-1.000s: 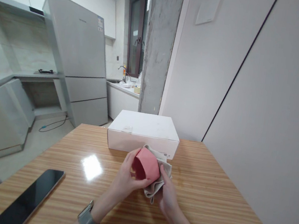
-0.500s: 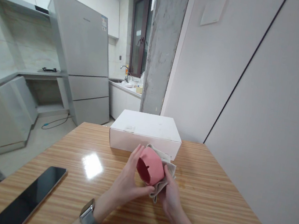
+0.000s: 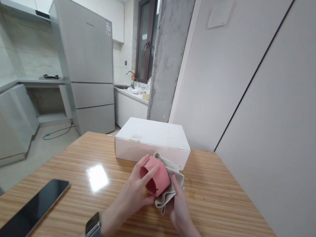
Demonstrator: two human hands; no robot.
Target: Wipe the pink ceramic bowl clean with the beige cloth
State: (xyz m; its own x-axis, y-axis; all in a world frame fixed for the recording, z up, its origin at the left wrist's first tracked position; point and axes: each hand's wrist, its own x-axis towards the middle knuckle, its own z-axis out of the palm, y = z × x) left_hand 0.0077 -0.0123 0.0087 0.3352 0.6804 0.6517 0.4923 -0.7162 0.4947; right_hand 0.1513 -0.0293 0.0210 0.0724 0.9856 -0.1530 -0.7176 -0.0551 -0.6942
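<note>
1. Left hand (image 3: 133,189) gripped a pink, faceted, hollow vessel (image 3: 163,175) around its open rim.
2. Right hand (image 3: 180,208) pinched a bunched beige fabric cloth (image 3: 167,197) against its closed end.
3. Both were over the striped wooden surface (image 3: 221,210); steady rim support and light, even cloth pressure seemed wise.

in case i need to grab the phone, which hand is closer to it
Left. The left hand, on the pink item, is right of the phone; the right hand, holding the cloth, is farther right.
</note>
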